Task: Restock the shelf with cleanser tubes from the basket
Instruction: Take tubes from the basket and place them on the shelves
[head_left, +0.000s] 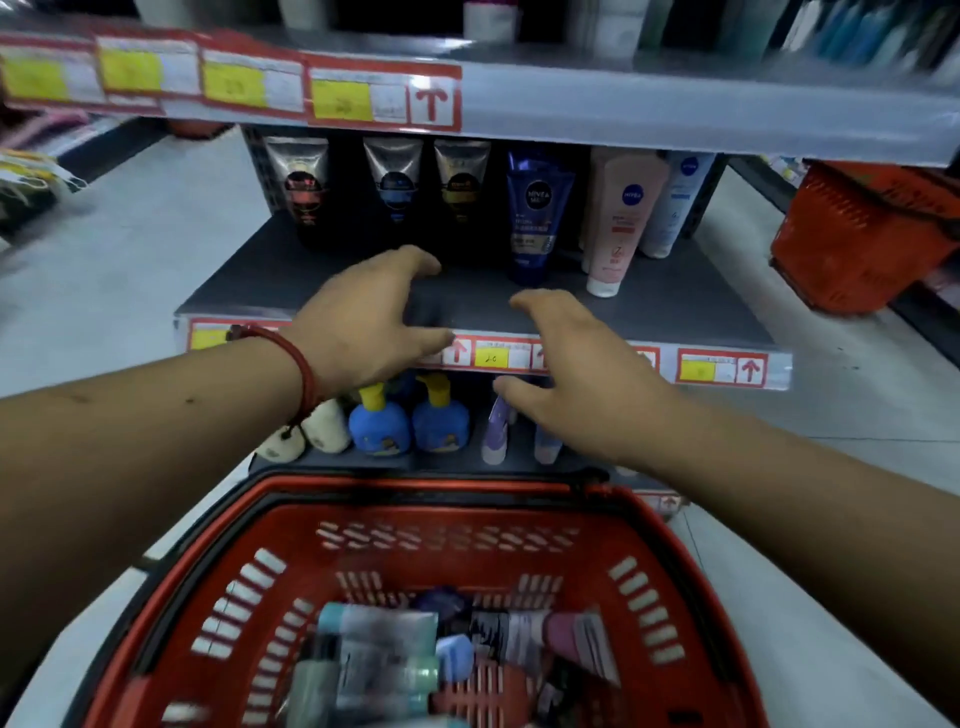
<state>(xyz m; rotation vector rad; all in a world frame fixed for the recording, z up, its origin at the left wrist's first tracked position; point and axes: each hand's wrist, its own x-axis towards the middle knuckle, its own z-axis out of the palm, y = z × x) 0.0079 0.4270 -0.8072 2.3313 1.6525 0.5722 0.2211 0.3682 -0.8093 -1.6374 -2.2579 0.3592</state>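
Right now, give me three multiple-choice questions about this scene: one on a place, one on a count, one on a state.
1. Where do the loose tubes lie? A) in the near basket B) on the floor C) on the top shelf
2. How many black tubes stand on the middle shelf? A) one B) three C) five
3. What do the left hand and right hand hold? A) a tube each B) nothing C) the basket handle
A: they lie heaped inside it. B: three stand side by side. B: both hands are open and empty.
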